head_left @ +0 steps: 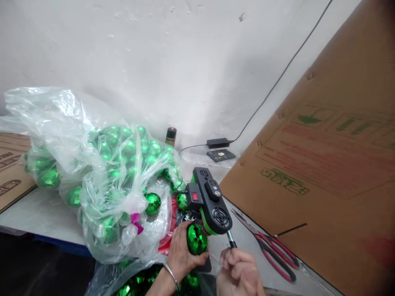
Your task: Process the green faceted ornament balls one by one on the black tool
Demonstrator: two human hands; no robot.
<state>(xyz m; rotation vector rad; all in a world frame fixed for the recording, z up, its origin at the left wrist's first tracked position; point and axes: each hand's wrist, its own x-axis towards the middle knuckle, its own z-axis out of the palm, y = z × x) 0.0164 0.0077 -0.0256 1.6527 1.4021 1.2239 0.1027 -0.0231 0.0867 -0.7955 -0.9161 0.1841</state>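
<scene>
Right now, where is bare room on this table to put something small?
One narrow strip lies between the black machine and the scissors; another between the left carton and the plastic bag. Around the left hand it is crowded with green faceted balls.

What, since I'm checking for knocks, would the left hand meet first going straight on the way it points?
Beyond the green ball it holds, the left hand would probably meet the black-and-green machine first, though depth is unclear from this one view.
</scene>
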